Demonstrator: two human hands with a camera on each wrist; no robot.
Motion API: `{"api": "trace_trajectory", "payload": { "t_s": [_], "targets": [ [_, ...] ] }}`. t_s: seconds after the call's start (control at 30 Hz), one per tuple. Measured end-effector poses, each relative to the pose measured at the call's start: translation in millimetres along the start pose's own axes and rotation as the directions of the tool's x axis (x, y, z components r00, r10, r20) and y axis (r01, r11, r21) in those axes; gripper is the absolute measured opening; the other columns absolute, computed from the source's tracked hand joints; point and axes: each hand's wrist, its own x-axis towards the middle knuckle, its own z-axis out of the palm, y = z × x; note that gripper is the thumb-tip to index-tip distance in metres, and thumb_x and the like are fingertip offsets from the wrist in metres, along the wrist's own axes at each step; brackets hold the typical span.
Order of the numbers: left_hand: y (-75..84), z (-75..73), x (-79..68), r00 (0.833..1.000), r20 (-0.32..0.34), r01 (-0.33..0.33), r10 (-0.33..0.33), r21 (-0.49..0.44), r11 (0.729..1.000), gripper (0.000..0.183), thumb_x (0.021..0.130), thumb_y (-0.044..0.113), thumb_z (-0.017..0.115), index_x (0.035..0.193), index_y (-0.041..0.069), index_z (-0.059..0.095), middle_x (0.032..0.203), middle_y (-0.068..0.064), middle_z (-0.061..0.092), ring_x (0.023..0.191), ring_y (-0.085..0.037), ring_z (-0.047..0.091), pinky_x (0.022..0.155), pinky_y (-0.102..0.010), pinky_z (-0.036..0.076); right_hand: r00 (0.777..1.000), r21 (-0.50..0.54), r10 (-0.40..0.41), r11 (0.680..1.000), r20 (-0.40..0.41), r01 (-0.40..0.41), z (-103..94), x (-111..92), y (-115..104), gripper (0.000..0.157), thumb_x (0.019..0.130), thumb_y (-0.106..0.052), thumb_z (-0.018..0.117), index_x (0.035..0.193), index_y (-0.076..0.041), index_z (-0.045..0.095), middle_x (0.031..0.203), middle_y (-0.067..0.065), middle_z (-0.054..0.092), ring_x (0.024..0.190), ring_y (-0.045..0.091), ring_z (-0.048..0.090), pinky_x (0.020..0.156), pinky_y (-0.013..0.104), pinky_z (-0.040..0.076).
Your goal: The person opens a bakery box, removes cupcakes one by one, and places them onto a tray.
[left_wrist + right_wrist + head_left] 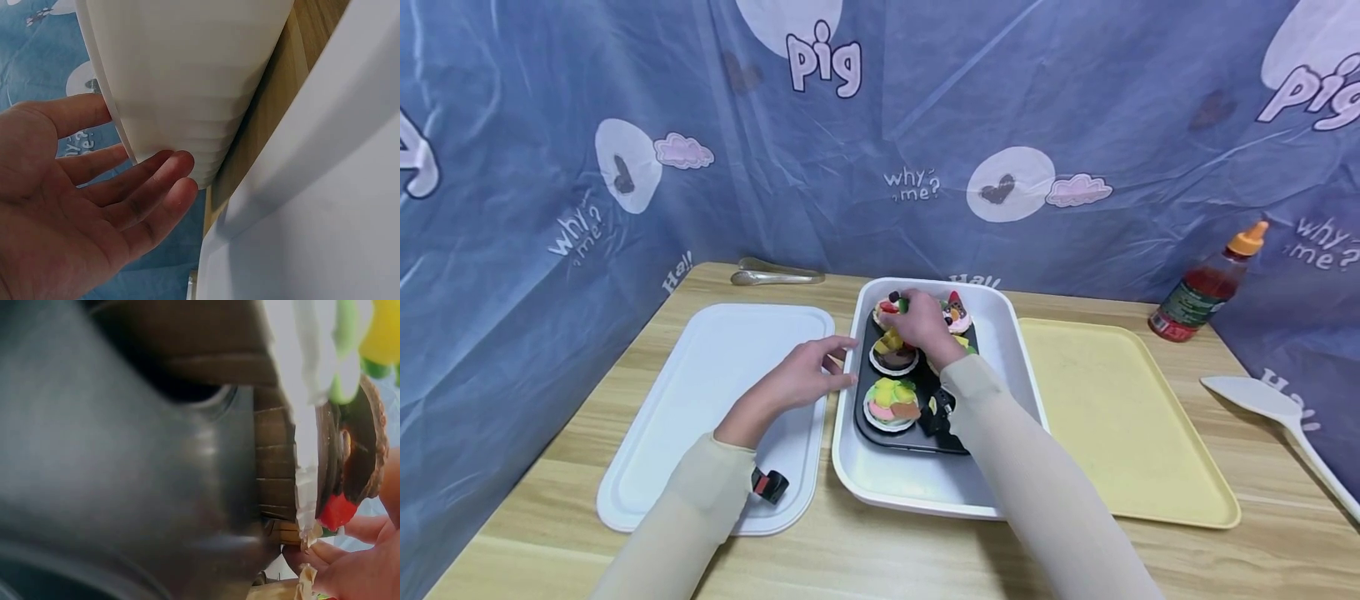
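A dark muffin tin (880,437) lies inside a white tub (910,500), with several toy cupcakes in its cups. My right hand (917,321) reaches over it to the far left cupcake (883,308), topped with red pieces, and holds it by the side. In the right wrist view, fingertips (306,553) press in under a pleated wrapper edge. Nearer stand a chocolate cupcake (895,360) with yellow pieces and a pink-and-yellow one (891,406). My left hand (808,371) rests at the tub's left rim, fingers loosely extended along the outer wall.
Left of the tub lies a white tray (700,358), with metal tongs (775,273) behind it. On the right are a yellow tray (1120,417), a red sauce bottle (1198,287) and a white spoon (1285,408). A blue printed cloth (865,217) hangs behind the table.
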Motion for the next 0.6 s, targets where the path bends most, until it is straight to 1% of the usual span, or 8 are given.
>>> {"api": "trace_trajectory", "payload": {
  "t_s": [0.1,0.17,0.3,0.43,0.6],
  "targets": [
    [-0.1,0.5,-0.7,1.000,-0.001,0.003,-0.003,-0.004,1.000,0.053,0.092,0.018,0.072,0.141,0.007,0.057,0.116,-0.015,0.067,0.100,-0.024,0.065,0.081,-0.034,0.052,1.000,-0.006,0.001,1.000,-0.006,-0.001,0.4,-0.6,0.1,0.055,0.092,-0.026,0.075,0.135,0.002,0.058,0.129,0.020,0.063,0.109,0.031,0.059,0.097,0.043,0.051],
    [0.1,0.9,-0.9,1.000,0.001,0.008,-0.008,-0.006,1.000,0.054,0.092,0.018,0.072,0.141,0.007,0.057,0.117,-0.015,0.067,0.100,-0.023,0.064,0.080,-0.034,0.052,1.000,-0.004,0.007,1.000,-0.006,-0.007,1.1,-0.7,0.1,0.054,0.092,-0.027,0.075,0.134,0.002,0.058,0.130,0.021,0.063,0.109,0.031,0.059,0.096,0.043,0.051],
    [-0.1,1.9,-0.6,1.000,0.004,0.018,-0.018,-0.011,1.000,0.054,0.091,0.018,0.073,0.142,0.007,0.057,0.117,-0.014,0.066,0.100,-0.023,0.064,0.079,-0.033,0.052,1.000,-0.001,0.018,1.000,-0.008,-0.018,1.7,-0.2,0.2,0.048,0.092,-0.028,0.075,0.129,0.001,0.061,0.127,0.020,0.063,0.104,0.030,0.059,0.090,0.041,0.052],
    [-0.8,1.5,0.0,1.000,0.000,0.014,-0.014,-0.011,1.000,0.054,0.091,0.018,0.073,0.141,0.007,0.057,0.116,-0.015,0.066,0.100,-0.023,0.064,0.079,-0.033,0.052,1.000,-0.003,0.016,1.000,-0.012,-0.016,2.2,1.0,0.4,0.044,0.094,-0.027,0.073,0.126,0.000,0.063,0.125,0.019,0.064,0.099,0.029,0.059,0.082,0.037,0.051],
    [-0.6,0.8,0.6,1.000,-0.002,0.014,-0.014,-0.016,1.000,0.054,0.091,0.018,0.073,0.141,0.008,0.057,0.117,-0.014,0.066,0.101,-0.023,0.064,0.080,-0.033,0.052,1.000,-0.004,0.001,1.000,-0.024,-0.001,2.1,1.5,0.0,0.034,0.094,-0.026,0.073,0.117,-0.001,0.066,0.110,0.016,0.065,0.088,0.026,0.058,0.070,0.031,0.047]
  ]
}}
